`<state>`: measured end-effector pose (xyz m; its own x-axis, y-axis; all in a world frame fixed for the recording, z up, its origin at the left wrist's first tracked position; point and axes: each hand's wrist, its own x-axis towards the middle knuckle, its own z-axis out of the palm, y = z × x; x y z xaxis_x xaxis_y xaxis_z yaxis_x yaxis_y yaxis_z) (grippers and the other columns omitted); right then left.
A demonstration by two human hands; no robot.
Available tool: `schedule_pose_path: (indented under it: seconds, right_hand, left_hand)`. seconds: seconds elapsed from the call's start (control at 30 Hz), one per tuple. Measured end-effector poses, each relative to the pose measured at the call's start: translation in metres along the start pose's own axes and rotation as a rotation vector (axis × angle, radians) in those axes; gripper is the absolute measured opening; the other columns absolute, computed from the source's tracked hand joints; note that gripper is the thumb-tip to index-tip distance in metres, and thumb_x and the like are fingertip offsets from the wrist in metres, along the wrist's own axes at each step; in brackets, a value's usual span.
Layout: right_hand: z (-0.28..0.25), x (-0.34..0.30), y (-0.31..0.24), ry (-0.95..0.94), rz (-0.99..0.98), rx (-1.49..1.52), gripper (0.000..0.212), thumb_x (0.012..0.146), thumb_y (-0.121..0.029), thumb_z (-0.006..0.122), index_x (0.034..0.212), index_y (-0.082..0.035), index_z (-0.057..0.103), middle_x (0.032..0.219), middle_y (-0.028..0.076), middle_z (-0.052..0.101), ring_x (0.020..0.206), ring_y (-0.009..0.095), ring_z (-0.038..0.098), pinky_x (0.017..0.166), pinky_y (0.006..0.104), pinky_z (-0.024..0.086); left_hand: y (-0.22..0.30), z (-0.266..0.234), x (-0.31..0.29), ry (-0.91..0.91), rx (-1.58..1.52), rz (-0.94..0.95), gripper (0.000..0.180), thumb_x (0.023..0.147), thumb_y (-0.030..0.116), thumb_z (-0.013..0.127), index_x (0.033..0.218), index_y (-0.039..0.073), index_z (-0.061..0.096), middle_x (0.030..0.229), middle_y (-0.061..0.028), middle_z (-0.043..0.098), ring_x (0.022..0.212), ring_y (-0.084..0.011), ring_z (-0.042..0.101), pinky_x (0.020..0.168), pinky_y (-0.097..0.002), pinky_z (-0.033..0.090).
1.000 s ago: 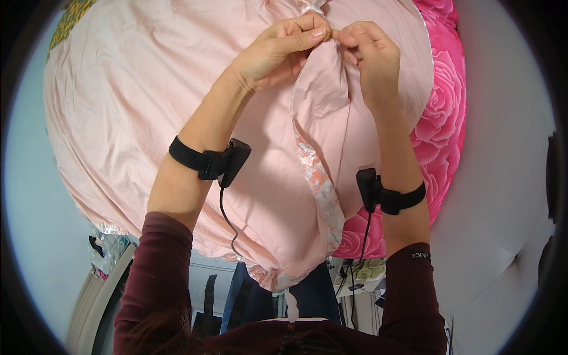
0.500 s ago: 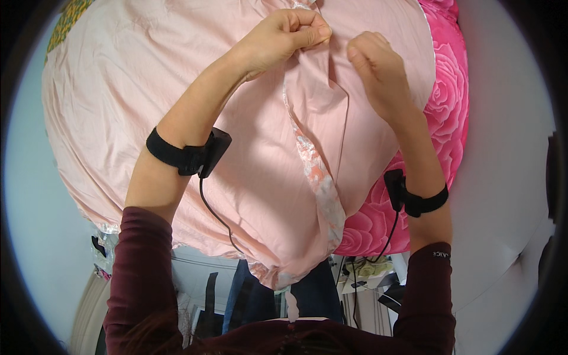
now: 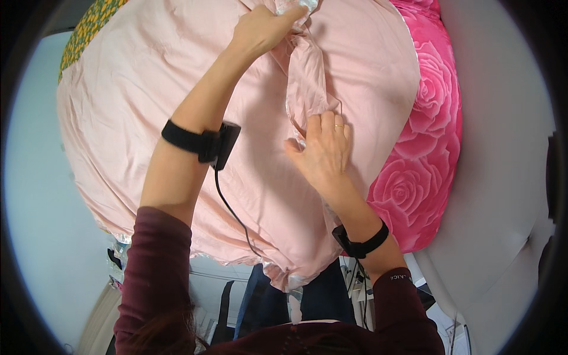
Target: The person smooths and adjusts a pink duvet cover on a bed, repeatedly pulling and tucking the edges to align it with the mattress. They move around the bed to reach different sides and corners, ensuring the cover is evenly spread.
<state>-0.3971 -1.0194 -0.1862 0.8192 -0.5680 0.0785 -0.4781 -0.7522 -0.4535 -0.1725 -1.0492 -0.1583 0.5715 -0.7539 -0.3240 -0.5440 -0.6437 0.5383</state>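
A pale pink bed cover [image 3: 154, 118] spreads wide before me, with a bunched fold running down its middle. The fold's edge shows a light, shiny patterned trim. At the far end of that fold, my left hand [image 3: 264, 29] grips the fabric, its fingertips partly hidden by cloth. Lower down, my right hand [image 3: 326, 148] rests palm down on the fold, thumb held apart from the fingers and fingertips on the cloth. A ring sits on one finger of it. Each forearm wears a black strap with a small device and a cable.
A bright pink rose-print bedding piece [image 3: 408, 183] shows from beneath the cover on the right. Green and yellow patterned fabric [image 3: 89, 35] lies at the far left. A grey-white wall [image 3: 503, 148] bounds the right side. Cables hang from the forearm devices.
My right hand has come down from the far end and now lies on the middle of the fold. My left hand has shifted slightly left and farther away, still on the fabric.
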Motion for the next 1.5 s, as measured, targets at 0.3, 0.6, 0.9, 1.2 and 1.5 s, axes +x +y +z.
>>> schedule_pose_path:
  seconds: [0.3, 0.6, 0.9, 1.2, 1.5]
  right_hand:
    - [-0.011, -0.051, 0.032, 0.081, -0.028, 0.221, 0.008, 0.073, -0.003, 0.057, 0.068, -0.004, 0.051, 0.075, 0.010, 0.048, 0.077, 0.029, 0.048, 0.069, 0.0399, 0.036]
    - [-0.046, -0.082, 0.074, 0.279, 0.361, 0.515, 0.008, 0.083, -0.007, 0.058, 0.081, 0.000, 0.056, 0.073, 0.006, 0.044, 0.066, 0.017, 0.043, 0.060, 0.0292, 0.036]
    - [-0.107, -0.173, 0.084, 0.438, 0.876, 1.443, 0.019, 0.091, -0.012, 0.046, 0.095, 0.001, 0.059, 0.083, 0.000, 0.054, 0.071, 0.008, 0.042, 0.065, 0.0220, 0.034]
    - [-0.173, -0.317, 0.067, 0.811, 0.701, 2.199, 0.039, 0.090, -0.024, 0.039, 0.107, 0.007, 0.056, 0.093, 0.009, 0.057, 0.081, 0.015, 0.048, 0.072, 0.0257, 0.037]
    - [-0.122, -0.531, -0.009, 1.338, 1.100, 1.999, 0.035, 0.090, -0.027, 0.046, 0.097, 0.005, 0.060, 0.083, 0.009, 0.060, 0.069, 0.014, 0.048, 0.061, 0.0263, 0.040]
  left_hand:
    - [-0.002, 0.012, 0.069, 0.099, -0.109, -0.057, 0.020, 0.075, 0.007, 0.047, 0.067, -0.002, 0.064, 0.059, -0.0137, 0.060, 0.055, -0.0218, 0.060, 0.050, -0.0324, 0.046]
    - [0.038, 0.023, 0.064, -0.004, -1.285, 0.050, 0.028, 0.084, 0.018, 0.054, 0.101, -0.005, 0.055, 0.095, -0.0186, 0.060, 0.084, -0.0278, 0.061, 0.070, -0.0369, 0.050]
    - [0.046, 0.039, -0.134, 0.002, -0.628, -0.169, 0.038, 0.086, 0.024, 0.056, 0.115, 0.000, 0.052, 0.104, -0.0067, 0.057, 0.090, -0.0138, 0.051, 0.078, -0.0287, 0.042]
    - [0.026, 0.195, -0.316, -0.214, -0.212, 0.252, 0.068, 0.083, 0.034, 0.065, 0.133, 0.003, 0.031, 0.124, -0.0169, 0.046, 0.104, -0.0225, 0.051, 0.079, -0.0312, 0.045]
    - [0.032, 0.252, -0.314, -0.621, -0.285, 0.148, 0.102, 0.073, 0.034, 0.074, 0.141, -0.004, 0.007, 0.143, -0.0191, 0.017, 0.126, -0.0256, 0.029, 0.104, -0.0356, 0.027]
